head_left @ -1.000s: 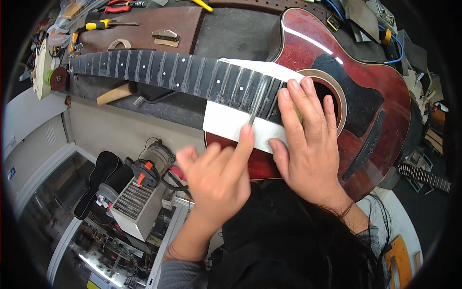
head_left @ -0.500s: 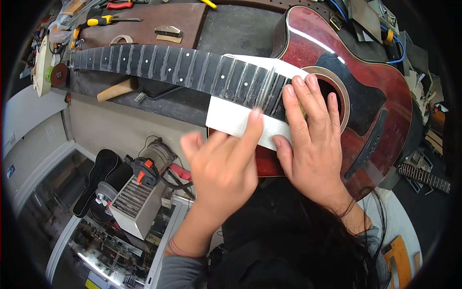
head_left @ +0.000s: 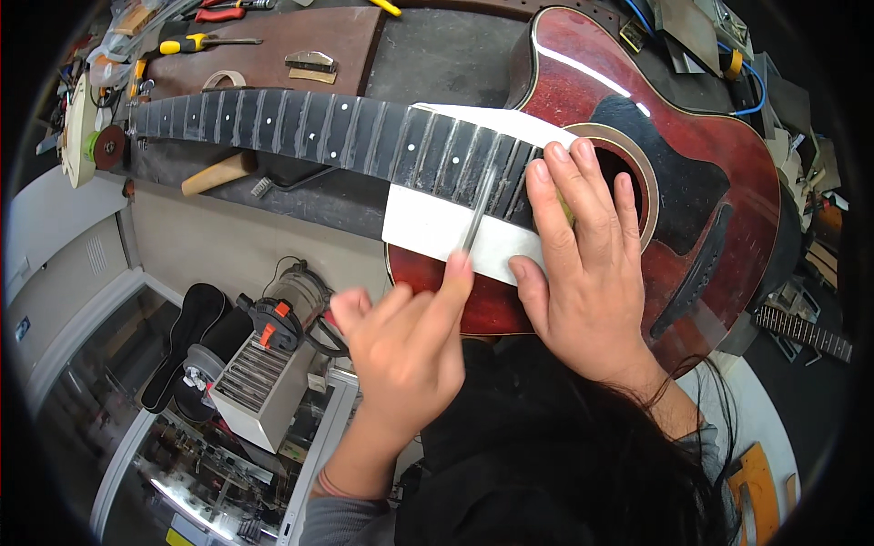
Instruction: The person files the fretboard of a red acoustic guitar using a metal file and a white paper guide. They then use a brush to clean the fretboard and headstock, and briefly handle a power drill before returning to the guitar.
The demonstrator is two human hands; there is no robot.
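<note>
A dark red acoustic guitar (head_left: 578, 68) lies on the bench, its long black fretboard (head_left: 360, 132) stretching to the left. White sheets (head_left: 421, 218) flank the fretboard over the body. My left hand (head_left: 405, 350) is closed, index finger extended, on one end of a slim metal file (head_left: 478, 217). The file lies across the fretboard among the dusty fret lines near the body end; its grip end is partly hidden by my fingers. My right hand (head_left: 590, 264) rests flat by the sound hole (head_left: 617, 177), fingers touching the fretboard's end, thumb on the sheet.
Behind the neck, a brown board (head_left: 264, 68) carries a yellow-handled screwdriver (head_left: 187, 43) and a small metal tool (head_left: 311, 64). A wooden handle (head_left: 218, 173) lies under the neck. On the floor at lower left stands a machine with a ridged top (head_left: 259, 382).
My left hand has drawn toward me and slightly left, so more of the file shows. My right hand stays in place on the guitar.
</note>
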